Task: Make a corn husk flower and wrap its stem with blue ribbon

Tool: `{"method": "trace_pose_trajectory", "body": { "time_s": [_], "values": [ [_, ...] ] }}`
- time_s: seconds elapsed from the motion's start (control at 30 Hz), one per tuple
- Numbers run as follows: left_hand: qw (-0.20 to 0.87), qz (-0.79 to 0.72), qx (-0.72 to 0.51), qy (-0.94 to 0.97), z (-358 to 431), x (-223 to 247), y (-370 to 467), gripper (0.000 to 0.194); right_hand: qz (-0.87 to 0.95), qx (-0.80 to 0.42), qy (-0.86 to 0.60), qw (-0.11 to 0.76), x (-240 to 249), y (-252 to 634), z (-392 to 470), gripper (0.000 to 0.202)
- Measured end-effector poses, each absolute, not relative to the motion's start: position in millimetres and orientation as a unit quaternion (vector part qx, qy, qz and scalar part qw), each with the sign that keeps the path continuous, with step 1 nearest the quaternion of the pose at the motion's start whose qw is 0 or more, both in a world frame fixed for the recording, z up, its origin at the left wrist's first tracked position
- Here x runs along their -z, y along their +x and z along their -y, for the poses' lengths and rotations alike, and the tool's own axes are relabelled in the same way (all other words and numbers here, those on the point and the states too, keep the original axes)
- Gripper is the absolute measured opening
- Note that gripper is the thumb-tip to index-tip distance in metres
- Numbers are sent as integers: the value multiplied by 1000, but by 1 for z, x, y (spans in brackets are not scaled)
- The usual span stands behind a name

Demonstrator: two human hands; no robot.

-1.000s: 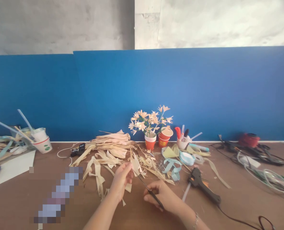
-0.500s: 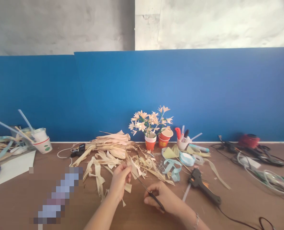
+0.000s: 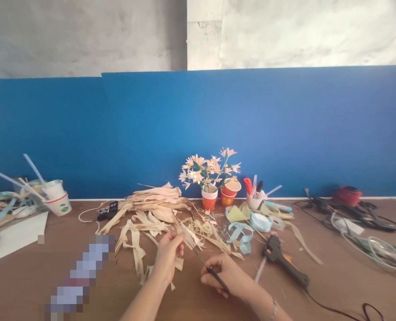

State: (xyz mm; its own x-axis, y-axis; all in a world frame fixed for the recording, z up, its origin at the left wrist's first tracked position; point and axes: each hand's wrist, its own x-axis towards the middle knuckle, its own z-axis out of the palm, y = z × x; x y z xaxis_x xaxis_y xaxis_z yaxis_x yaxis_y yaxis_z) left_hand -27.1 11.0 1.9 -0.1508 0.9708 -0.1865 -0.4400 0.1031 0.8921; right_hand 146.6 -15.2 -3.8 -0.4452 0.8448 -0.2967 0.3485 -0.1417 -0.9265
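Observation:
My left hand (image 3: 168,254) pinches a pale dried corn husk piece (image 3: 188,237) between thumb and fingers. In my right hand (image 3: 226,277) is a pair of scissors (image 3: 214,273) with dark handles. Its blades reach up and left to the lower end of the husk piece; whether they are apart there is too small to make out. Just behind my hands lies a pile of dried husks (image 3: 161,203), with loose strips and scraps (image 3: 136,249) spread around it.
Husk flowers (image 3: 198,171) stand in a paper cup (image 3: 209,199) beside other red cups (image 3: 229,196). Blue ribbon (image 3: 242,236) and a black glue gun (image 3: 283,261) with its cord lie to the right. Cables (image 3: 341,227) are farther right; a white cup (image 3: 59,203) stands left.
My left hand has shifted very slightly right with the husk piece. My right hand and the scissors stay almost in place. The view has turned a little.

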Motion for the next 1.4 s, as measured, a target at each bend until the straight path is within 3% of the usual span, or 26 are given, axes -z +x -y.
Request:
{"method": "trace_pose_trajectory", "body": {
  "time_s": [0.73,1.4],
  "values": [
    [622,-422,-614,243,-7,-2,-24,24,614,-578,-489,222,6,146,13,17],
    [664,-405,-556,294,-2,-1,-19,20,597,-598,-465,266,6,143,14,30]
  ]
}}
